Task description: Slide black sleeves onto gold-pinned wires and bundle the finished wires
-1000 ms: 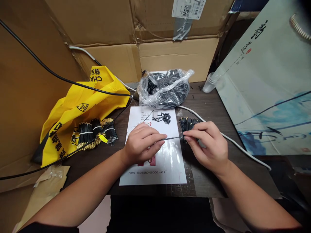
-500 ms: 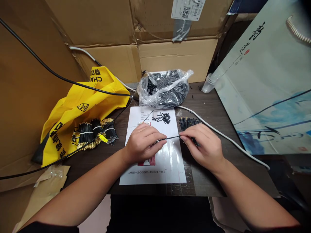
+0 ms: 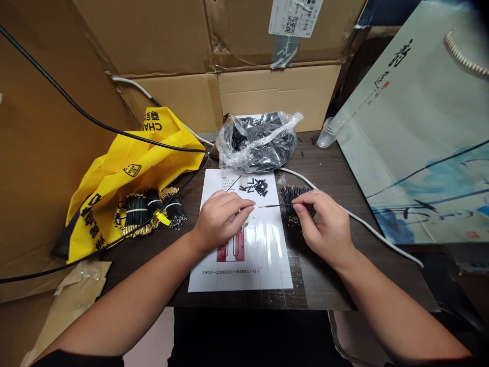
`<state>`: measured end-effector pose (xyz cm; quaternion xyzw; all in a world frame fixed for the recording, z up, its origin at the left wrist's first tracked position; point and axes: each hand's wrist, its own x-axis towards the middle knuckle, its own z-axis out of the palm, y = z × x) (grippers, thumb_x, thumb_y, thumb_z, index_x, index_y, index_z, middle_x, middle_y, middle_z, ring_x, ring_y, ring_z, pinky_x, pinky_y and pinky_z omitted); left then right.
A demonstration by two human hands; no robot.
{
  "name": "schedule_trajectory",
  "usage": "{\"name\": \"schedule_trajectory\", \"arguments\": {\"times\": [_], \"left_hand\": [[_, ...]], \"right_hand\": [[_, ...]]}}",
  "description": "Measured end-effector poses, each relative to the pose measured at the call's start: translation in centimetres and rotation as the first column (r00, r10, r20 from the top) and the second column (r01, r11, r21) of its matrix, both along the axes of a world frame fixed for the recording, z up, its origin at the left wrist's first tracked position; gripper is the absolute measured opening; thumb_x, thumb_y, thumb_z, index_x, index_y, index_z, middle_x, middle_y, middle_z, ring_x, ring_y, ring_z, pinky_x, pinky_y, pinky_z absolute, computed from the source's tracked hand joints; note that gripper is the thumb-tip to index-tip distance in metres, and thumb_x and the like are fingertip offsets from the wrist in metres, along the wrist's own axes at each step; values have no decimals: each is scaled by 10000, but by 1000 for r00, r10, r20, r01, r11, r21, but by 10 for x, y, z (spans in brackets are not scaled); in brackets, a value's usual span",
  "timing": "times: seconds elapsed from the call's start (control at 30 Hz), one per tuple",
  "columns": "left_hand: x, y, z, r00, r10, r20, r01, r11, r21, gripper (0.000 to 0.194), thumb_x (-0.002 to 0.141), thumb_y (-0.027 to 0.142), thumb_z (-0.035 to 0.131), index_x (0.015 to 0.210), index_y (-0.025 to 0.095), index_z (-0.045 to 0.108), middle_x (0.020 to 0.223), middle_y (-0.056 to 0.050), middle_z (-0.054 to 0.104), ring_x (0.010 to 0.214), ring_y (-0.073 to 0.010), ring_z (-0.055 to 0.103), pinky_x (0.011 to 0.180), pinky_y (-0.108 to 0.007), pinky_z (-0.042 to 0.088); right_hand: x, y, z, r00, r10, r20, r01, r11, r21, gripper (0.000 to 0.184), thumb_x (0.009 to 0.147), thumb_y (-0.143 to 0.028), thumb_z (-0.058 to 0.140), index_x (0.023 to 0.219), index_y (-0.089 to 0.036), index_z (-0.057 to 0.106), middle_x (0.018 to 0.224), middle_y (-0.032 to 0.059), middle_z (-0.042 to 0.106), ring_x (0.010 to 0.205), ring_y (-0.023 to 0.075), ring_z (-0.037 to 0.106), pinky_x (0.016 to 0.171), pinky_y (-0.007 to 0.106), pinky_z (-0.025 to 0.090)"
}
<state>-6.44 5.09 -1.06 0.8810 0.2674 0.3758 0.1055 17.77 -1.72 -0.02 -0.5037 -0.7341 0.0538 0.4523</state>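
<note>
My right hand pinches a thin black wire between thumb and fingertips. The wire's gold-coloured tip points left, just short of the fingertips of my left hand. Those left fingers are pinched close together over the printed sheet; what they hold, if anything, is too small to make out. Short black tube pieces lie loose on the sheet's upper part. Partly behind my right hand is a pile of black wires with metal ends.
A clear plastic bag full of black pieces stands behind the sheet. Tied wire bundles lie left by a yellow bag. A white cable runs along the right, near plastic cups and a large paper bag.
My hands have moved apart, and the wire's gold tip now shows clear of my left fingers. The right hand has shifted slightly right and away from me with the wire.
</note>
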Motion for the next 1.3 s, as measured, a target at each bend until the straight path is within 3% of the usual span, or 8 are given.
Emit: {"name": "schedule_trajectory", "arguments": {"times": [0.2,0.37,0.47,0.57,0.73,0.83,1.3], "left_hand": [[-1,10,-7,942,182,-281,-169,983,69,179,923,282,571,899,204,730,807,-40,652,787,-188,568,775,-363,400],[1,12,-9,912,227,-342,-203,973,105,181,907,331,601,933,237,753,857,-56,645,834,-222,538,774,-387,373],[2,6,-3,957,187,-221,-200,979,-37,243,908,300,588,1098,206,706,929,-62,662,889,-219,568,826,-392,409],[4,-3,5,994,107,-4,-106,976,-191,280,904,234,574,1165,174,657,942,-51,674,887,-185,595,851,-362,447],[9,-13,8,995,13,97,0,991,-135,224,865,220,675,1086,185,684,837,-11,695,697,-124,581,782,-324,461],[10,-13,5,993,4,121,10,994,-111,137,871,175,672,1003,193,702,846,-8,718,741,-123,619,783,-311,469],[9,-10,1,986,-4,168,21,995,-98,158,880,108,639,1020,158,692,939,-47,737,871,-138,678,828,-301,549]], "right_hand": [[0,1,-2,1000,5,13,-5,1000,-23,86,903,-128,569,934,-200,604,827,37,642,770,181,587,712,347,476],[-1,1,-2,1000,-5,-8,5,1000,-24,79,898,-137,583,930,-203,613,835,38,655,768,183,596,711,348,479],[-2,0,-3,1000,-11,-14,10,1000,-22,82,898,-137,584,932,-205,617,837,37,661,767,184,602,710,349,482],[-5,-1,-3,1000,0,-26,0,1000,-16,96,896,-129,590,944,-205,624,840,36,670,774,184,610,720,351,490],[-10,-4,-4,1000,21,-21,-21,1000,-11,116,894,-122,607,964,-209,640,827,18,683,740,162,594,691,327,486],[-11,-4,-5,1000,23,-14,-23,999,-35,120,896,-118,611,972,-206,643,821,14,683,737,153,587,691,313,482],[-8,-2,-10,998,58,10,-56,987,-151,129,951,-148,537,1002,-195,645,878,40,696,818,171,601,762,324,487]]}}
